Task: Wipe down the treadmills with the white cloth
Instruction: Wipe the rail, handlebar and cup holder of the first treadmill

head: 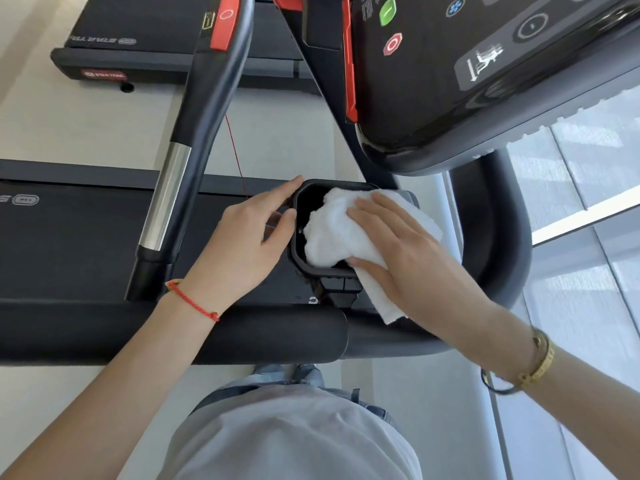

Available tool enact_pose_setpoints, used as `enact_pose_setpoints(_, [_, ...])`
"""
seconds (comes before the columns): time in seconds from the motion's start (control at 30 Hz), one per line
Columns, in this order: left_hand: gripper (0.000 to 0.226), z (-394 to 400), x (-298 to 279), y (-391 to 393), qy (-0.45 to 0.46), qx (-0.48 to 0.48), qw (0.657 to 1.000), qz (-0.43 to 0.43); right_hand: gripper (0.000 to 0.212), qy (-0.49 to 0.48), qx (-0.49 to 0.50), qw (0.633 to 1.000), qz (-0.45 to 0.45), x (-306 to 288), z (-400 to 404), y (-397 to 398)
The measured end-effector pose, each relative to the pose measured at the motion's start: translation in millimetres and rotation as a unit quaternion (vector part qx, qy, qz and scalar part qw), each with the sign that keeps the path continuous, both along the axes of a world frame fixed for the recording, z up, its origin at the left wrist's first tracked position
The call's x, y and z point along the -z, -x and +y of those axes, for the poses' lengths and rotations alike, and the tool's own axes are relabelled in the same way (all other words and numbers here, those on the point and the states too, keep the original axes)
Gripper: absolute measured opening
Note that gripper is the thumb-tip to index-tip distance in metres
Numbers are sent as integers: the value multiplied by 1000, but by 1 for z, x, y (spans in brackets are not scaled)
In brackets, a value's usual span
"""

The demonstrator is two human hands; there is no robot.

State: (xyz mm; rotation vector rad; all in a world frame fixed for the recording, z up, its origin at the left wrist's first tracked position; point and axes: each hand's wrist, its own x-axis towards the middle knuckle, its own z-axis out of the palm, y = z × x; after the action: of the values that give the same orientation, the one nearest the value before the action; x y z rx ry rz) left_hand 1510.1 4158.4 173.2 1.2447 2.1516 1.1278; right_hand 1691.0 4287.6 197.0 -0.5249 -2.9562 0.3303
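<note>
A black treadmill fills the view, its belt at the left and its console at the upper right. Below the console sits a black cup holder. The white cloth lies bunched inside the holder and hangs over its right rim. My right hand presses flat on the cloth with straight fingers. My left hand rests on the holder's left rim, fingers extended along its edge.
A black and silver handrail rises at the left of the holder. A thin red safety cord hangs from the console. A second treadmill stands beyond. Pale floor surrounds them; a glass wall lies at the right.
</note>
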Motion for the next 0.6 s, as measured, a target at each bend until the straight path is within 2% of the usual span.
enact_pose_setpoints(0.1, [46,0,-1,0,1,-4,1000,-1,43,-34,-82,995,-55,-1,14,26])
enact_pose_setpoints(0.2, [46,0,-2,0,2,-2,1000,0,23,-7,-123,982,-144,-1,20,51])
enact_pose_setpoints(0.23, [46,0,-2,0,2,-2,1000,0,20,-27,-133,978,-157,0,23,57])
enact_pose_setpoints(0.4, [48,0,3,3,13,-3,1000,-11,16,-119,-210,941,-238,0,27,78])
enact_pose_setpoints(0.6, [49,-1,6,4,12,4,1000,-6,35,-181,-225,905,-314,2,24,83])
